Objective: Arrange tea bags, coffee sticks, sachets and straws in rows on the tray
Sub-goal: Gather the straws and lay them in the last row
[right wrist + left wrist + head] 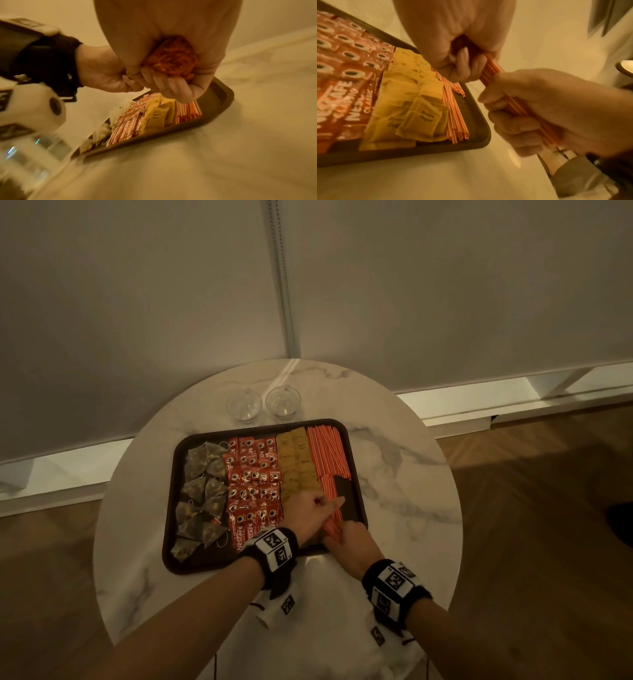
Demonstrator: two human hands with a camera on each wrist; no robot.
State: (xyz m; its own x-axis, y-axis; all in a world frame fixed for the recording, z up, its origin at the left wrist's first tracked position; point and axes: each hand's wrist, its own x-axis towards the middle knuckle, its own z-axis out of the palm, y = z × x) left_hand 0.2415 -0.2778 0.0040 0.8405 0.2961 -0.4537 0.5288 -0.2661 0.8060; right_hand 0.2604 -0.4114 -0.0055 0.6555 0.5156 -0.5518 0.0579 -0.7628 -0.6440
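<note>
Both my left hand (462, 56) and right hand (544, 111) curl tight round one straw bundle (493, 67) over the tray (356, 501) corner. Loose grip – straws fan out, knock the laid straws (329, 450) crooked – maybe onto the sachets (294, 460)

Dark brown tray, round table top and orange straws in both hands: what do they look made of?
Dark brown tray: probably matte plastic; dull surface, rounded moulded rim. Round table top: polished marble or marble-look; white with grey veins. Bundle of thin orange straws, gripped by left hand and right hand: seemingly glossy plastic; light glints along them.
</note>
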